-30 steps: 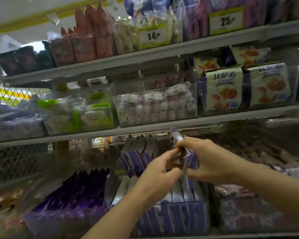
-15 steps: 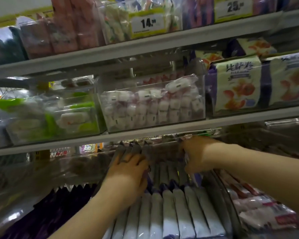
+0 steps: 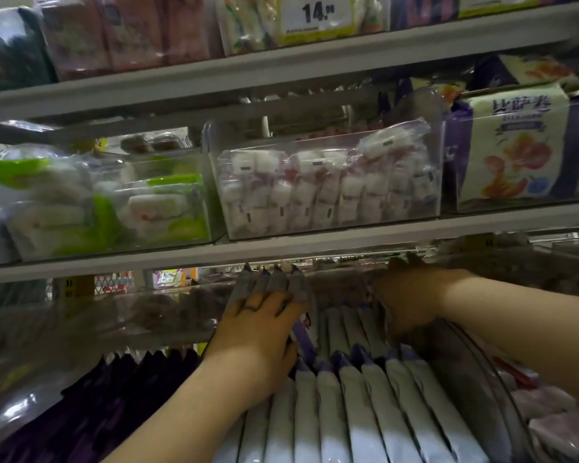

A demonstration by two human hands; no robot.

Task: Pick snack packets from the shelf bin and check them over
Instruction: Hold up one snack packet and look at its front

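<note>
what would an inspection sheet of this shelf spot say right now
surface: grey shelf edge above a clear bin
job's things: white and purple snack packets stand in rows in the bin; a few rear packets stick up higher
clutter: nothing seen
hands: left hand presses straight fingers against the rear packets; right hand reaches into the back of the bin, grip hidden in shadow
cables: nothing seen
surroundings: dark purple packets to the left; bins of green packets and pink-white packets on the shelf above; price tag reading 14
</note>
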